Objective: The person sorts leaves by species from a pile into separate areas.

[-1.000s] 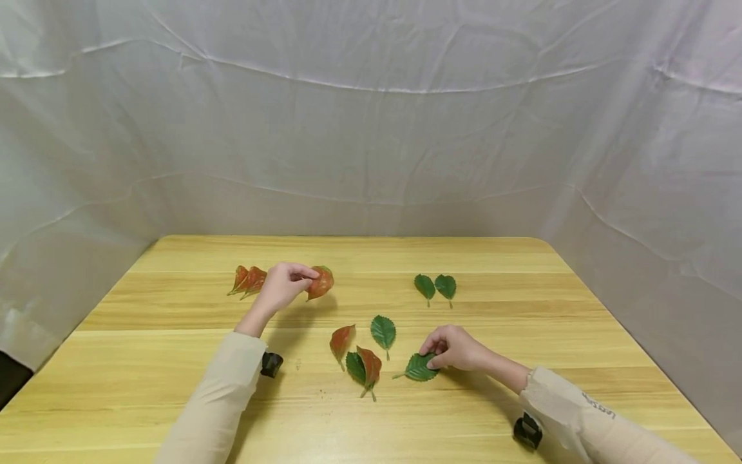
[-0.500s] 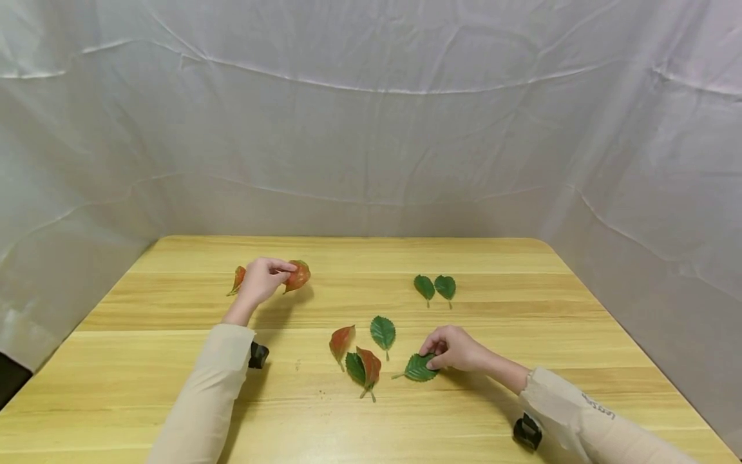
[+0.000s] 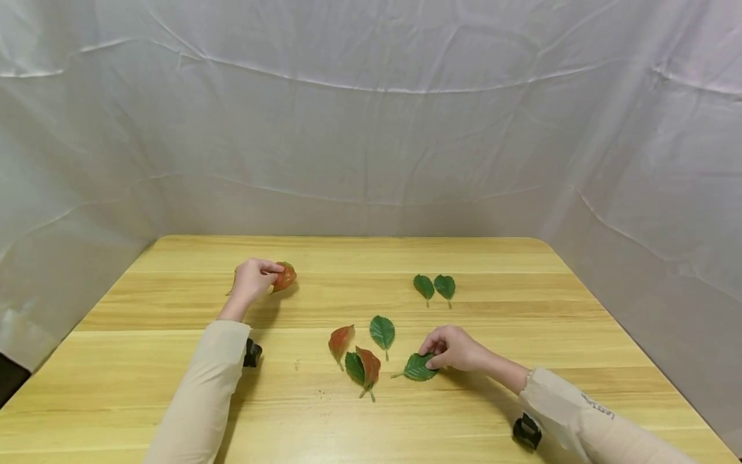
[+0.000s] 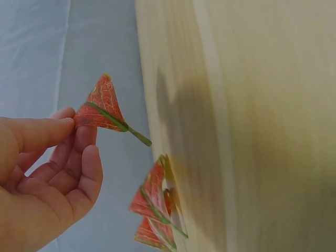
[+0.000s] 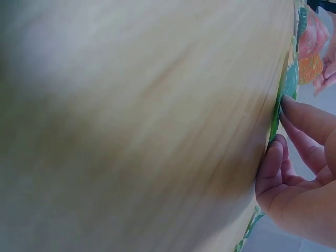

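My left hand [image 3: 250, 281] pinches a red leaf [image 3: 285, 277] between thumb and fingertips at the back left of the table. In the left wrist view this leaf [image 4: 105, 106] hangs clear of the wood, its green stem pointing away from the fingers. Two more red leaves [image 4: 152, 199] lie on the table beside it, mostly hidden behind the hand in the head view. At front right, my right hand [image 3: 455, 349] pinches the edge of a green leaf [image 3: 418, 367] lying low at the tabletop, its stem pointing left.
Two green leaves [image 3: 433, 287] lie side by side at the back right. Between the hands are another green leaf [image 3: 382, 332], a red leaf [image 3: 341, 343], and a red leaf [image 3: 370, 366] overlapping a green one [image 3: 354, 368]. Grey sheeting [image 3: 371, 142] surrounds the wooden table [image 3: 324, 425].
My left hand has carried its red leaf leftward, over toward the red leaves at the back left, now covering most of them. The right hand has stayed in place on its green leaf.
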Demonstrator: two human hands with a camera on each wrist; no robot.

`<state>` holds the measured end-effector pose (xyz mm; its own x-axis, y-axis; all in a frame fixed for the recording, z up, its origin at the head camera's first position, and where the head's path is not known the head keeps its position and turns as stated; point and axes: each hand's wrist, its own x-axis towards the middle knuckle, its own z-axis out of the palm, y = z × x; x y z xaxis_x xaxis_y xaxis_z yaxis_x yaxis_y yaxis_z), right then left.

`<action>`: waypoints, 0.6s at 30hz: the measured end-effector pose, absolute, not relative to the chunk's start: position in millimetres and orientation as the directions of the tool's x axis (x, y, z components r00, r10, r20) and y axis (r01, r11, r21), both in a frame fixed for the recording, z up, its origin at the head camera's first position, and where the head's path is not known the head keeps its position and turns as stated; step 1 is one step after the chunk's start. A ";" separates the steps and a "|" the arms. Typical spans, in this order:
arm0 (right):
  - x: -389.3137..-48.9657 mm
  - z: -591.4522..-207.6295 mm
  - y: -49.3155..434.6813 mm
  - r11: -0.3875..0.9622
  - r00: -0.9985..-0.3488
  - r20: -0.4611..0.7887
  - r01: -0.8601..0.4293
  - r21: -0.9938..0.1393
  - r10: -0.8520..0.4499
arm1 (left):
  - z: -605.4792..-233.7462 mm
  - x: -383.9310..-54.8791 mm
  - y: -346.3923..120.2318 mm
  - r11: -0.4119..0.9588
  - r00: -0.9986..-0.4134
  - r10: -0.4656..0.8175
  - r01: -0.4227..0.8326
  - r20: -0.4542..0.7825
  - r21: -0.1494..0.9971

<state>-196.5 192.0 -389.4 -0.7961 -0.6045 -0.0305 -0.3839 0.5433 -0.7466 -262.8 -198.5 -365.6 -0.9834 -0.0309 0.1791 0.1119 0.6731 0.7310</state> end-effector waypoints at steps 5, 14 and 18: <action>-196.2 -388.9 191.8 0.538 -0.797 -0.032 -0.376 -0.755 -0.603 | -365.1 -261.4 -201.9 0.690 -0.988 -0.038 0.082 0.149 0.720; -196.7 -388.4 191.2 0.545 -0.798 -0.038 -0.375 -0.750 -0.601 | -373.1 -266.4 -213.3 0.706 -0.997 -0.001 0.056 0.080 0.706; -197.3 -388.6 190.7 0.550 -0.799 -0.037 -0.379 -0.744 -0.600 | -373.0 -267.8 -213.2 0.711 -0.998 0.002 0.049 0.067 0.702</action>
